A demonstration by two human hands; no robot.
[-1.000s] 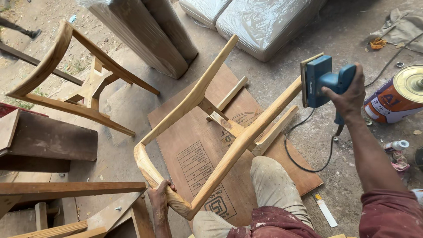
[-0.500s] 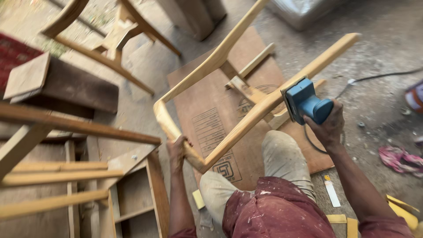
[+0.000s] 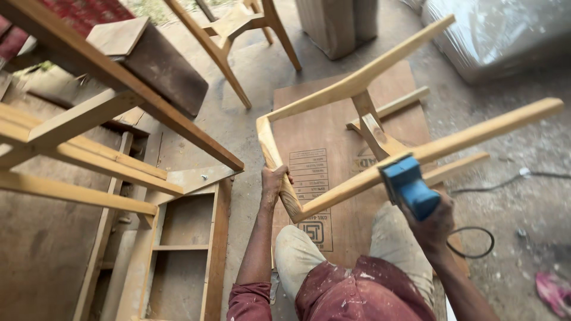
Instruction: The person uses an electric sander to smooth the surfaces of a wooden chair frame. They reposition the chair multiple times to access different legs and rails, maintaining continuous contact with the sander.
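A pale wooden chair frame [image 3: 357, 83] lies tilted over a brown plywood sheet [image 3: 315, 125] on the floor. My left hand [image 3: 275, 179] grips the frame's near curved corner. My right hand [image 3: 433, 224] holds a blue electric sander [image 3: 409, 185] against the frame's long near rail [image 3: 476, 134]. The sander's black cord [image 3: 476, 238] loops on the floor to the right. My knees, in dusty light trousers, sit under the frame.
Unfinished wooden frames [image 3: 77, 154] and rails stand close at the left. A dark board [image 3: 157, 65] and another chair frame [image 3: 238, 30] lie behind. A plastic-wrapped bundle [image 3: 505, 35] is at the top right, a pink rag [image 3: 553, 291] at the lower right.
My right hand has brought the sander down from the raised end of the rail to the near rail. The view has swung left and downward; my left hand stays on the corner.
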